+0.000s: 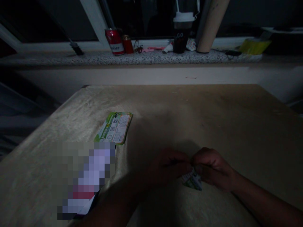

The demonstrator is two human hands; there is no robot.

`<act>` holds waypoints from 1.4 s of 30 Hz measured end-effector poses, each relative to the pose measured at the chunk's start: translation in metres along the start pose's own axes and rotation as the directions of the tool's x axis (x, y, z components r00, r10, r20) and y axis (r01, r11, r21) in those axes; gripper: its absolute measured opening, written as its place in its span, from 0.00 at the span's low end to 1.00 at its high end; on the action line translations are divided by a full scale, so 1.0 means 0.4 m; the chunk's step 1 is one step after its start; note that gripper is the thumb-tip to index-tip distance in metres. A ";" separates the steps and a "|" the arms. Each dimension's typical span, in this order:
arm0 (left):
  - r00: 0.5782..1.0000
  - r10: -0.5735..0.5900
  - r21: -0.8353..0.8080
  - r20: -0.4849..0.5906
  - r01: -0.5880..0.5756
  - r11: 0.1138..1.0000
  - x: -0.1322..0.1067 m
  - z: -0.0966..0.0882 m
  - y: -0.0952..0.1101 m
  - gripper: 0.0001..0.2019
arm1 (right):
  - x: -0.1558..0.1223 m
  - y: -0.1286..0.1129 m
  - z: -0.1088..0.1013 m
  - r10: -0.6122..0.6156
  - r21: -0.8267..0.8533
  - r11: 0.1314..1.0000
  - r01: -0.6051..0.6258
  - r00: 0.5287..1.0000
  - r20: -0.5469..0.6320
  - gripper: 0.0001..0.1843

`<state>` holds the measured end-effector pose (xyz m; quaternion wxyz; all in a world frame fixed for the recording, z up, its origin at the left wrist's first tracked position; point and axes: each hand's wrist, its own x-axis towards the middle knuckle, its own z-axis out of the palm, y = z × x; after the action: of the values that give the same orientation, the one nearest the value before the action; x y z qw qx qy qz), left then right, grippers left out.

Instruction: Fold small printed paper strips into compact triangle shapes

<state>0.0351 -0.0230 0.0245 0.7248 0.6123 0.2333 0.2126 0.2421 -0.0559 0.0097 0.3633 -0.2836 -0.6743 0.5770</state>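
Observation:
A small folded piece of printed paper point(192, 181), green and white with a pointed lower edge, hangs between my two hands above the table. My left hand point(169, 165) pinches its upper left side, though deep shadow hides much of the fingers. On the upper right side, my right hand point(213, 167) is closed with thumb and bent fingers on the same paper. The fingertips of both hands nearly meet at its top. How the paper is folded there is hidden by the fingers.
A green printed packet or sheet stack point(115, 127) lies on the table point(227, 116), left of my hands. Nearer me is a blurred-out, lit device point(92, 176). The windowsill point(146, 60) behind bears a red can point(115, 42), a lidded cup point(182, 34) and a cardboard tube point(210, 28).

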 end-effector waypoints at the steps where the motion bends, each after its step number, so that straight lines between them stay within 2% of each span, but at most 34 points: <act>1: 1.000 0.016 0.020 0.024 -0.017 1.000 -0.002 -0.006 0.002 0.21 | 0.000 0.001 0.002 0.012 0.014 1.000 -0.013 1.000 0.010 0.25; 12: 0.986 0.015 -0.050 0.167 -0.007 0.999 -0.003 -0.009 0.015 0.23 | -0.010 0.011 -0.001 0.155 0.219 0.958 -0.185 0.977 0.150 0.26; 18: 0.997 -0.058 -0.298 0.042 0.068 0.952 0.001 0.016 0.005 0.23 | -0.005 0.007 -0.002 0.148 0.368 0.914 -0.172 0.985 0.093 0.25; 25: 0.996 -0.091 -0.320 0.005 0.088 0.943 -0.001 0.021 0.003 0.23 | 0.000 0.014 -0.004 0.191 0.444 0.873 -0.200 0.979 0.066 0.24; 31: 0.969 -0.246 -0.492 -0.031 0.199 0.848 0.014 0.028 -0.005 0.24 | 0.007 0.011 -0.001 0.255 0.529 0.815 -0.237 0.966 0.039 0.22; 38: 0.964 -0.265 -0.392 -0.034 0.231 0.891 0.003 0.026 -0.010 0.23 | 0.006 0.014 -0.008 0.257 0.515 0.829 -0.220 0.967 -0.001 0.23; 42: 0.954 -0.292 -0.400 -0.069 0.242 0.884 0.000 0.037 -0.010 0.25 | 0.012 0.005 -0.006 0.230 0.523 0.831 -0.188 0.973 -0.015 0.23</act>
<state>0.0440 -0.0353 0.0227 0.8373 0.4042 0.3147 0.1912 0.2413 -0.0504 0.0087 0.3868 -0.2694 -0.4442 0.7619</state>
